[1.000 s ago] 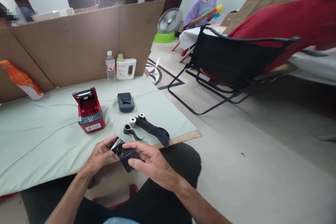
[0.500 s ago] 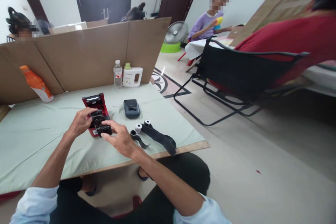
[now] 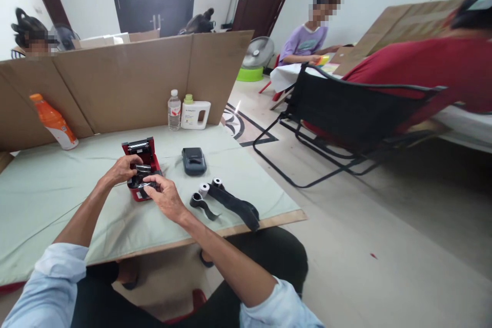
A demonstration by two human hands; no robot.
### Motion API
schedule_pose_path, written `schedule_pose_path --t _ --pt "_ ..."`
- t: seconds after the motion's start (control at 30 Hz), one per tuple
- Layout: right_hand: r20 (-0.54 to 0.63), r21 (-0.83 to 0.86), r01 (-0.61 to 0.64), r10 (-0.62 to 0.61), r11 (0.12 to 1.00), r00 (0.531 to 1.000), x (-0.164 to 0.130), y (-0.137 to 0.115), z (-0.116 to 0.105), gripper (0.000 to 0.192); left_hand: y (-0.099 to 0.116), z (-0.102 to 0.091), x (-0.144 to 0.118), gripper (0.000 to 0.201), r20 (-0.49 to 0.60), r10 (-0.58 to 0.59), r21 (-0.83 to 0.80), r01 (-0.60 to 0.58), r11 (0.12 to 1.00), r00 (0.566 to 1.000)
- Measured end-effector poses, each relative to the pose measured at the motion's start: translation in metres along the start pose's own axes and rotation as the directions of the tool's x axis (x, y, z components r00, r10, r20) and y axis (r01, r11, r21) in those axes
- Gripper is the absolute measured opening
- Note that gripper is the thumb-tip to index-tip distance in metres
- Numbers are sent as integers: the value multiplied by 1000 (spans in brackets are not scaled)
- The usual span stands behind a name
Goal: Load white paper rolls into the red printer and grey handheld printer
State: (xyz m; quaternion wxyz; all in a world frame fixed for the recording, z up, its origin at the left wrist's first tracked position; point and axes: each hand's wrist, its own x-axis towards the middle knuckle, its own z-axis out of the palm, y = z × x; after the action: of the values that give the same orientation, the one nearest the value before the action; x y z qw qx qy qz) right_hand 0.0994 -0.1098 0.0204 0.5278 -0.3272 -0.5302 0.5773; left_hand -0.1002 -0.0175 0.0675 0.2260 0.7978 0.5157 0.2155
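A small red printer (image 3: 134, 149) with its lid open stands on the pale green table cover (image 3: 46, 189). Both my hands hold a shiny black ribbon roll (image 3: 140, 178) over the printer's open bay. My left hand (image 3: 122, 169) grips the roll from the left, beside the lid. My right hand (image 3: 164, 198) pinches it from the front right. The bay's inside is mostly hidden by the roll and my fingers.
A dark grey small printer (image 3: 194, 160) lies right of the red one. Black ribbon on white cores (image 3: 226, 199) lies near the table's front edge. A water bottle (image 3: 174, 110), white jug (image 3: 195, 114) and orange bottle (image 3: 54, 123) stand by the cardboard wall (image 3: 123, 82). A black folding chair (image 3: 346, 118) and other people are at right.
My hands carried the black ribbon roll from my lap up and forward to the red printer, then lowered it a little into the open bay. The view tilted up.
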Motion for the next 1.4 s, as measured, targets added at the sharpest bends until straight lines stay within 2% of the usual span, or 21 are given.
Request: schedule_pose_path --t 0.13,0.23,0.3,0.43,0.5,0.67,0.8,0.93,1.03,1.1,1.13,1.23,1.3,1.33,1.4 --pt "-3 24 -12 12 1000 1000 3 3 0 30 -1 -8 2 42 85 12 -34 -9 999 996" --pt "-7 23 -15 15 1000 1000 3 7 0 30 3 -12 3 35 131 -29 -14 31 999 991" --pt "-5 18 -17 17 1000 1000 2 7 0 31 7 -12 5 28 107 -54 54 48 997 993" --pt "3 13 -24 23 1000 1000 2 5 -1 31 11 -10 12 19 93 -29 173 13 985 995" --pt "0 17 -16 16 1000 1000 3 3 -2 31 11 -8 12 20 69 -24 157 13 988 997" --pt "3 38 -2 2 999 1000 4 3 -3 31 5 2 3 25 -110 -48 78 57 995 993" --pt "15 79 -41 40 996 999 3 7 -2 34 -1 9 0 20 -98 -86 133 99 986 991" --pt "33 111 -84 80 990 996 1 10 -1 37 0 11 0 16 -76 -82 160 93 983 994" --pt "53 135 -122 115 983 992 1 11 -1 39 3 9 -7 16 -132 -49 111 64 992 990" --pt "57 132 -133 126 982 990 2 13 0 40 3 7 -15 18 -252 -35 92 60 994 967" --pt "56 121 -130 124 984 991 2 14 0 40 2 6 -19 18 -332 -37 90 71 993 942" --pt "46 55 -102 99 993 994 3 17 0 45 -5 -1 -22 21 -569 -78 55 133 990 818" --pt "47 -12 -74 75 997 996 3 19 0 46 -12 -6 -14 41 -635 -131 -50 129 990 761" --pt "47 -50 -58 60 997 997 3 20 -1 46 -16 -8 -8 54 -629 -165 -125 110 986 760" --pt "44 -142 -10 16 990 999 3 20 -3 43 -23 -11 4 71 -563 -214 -279 60 958 798"
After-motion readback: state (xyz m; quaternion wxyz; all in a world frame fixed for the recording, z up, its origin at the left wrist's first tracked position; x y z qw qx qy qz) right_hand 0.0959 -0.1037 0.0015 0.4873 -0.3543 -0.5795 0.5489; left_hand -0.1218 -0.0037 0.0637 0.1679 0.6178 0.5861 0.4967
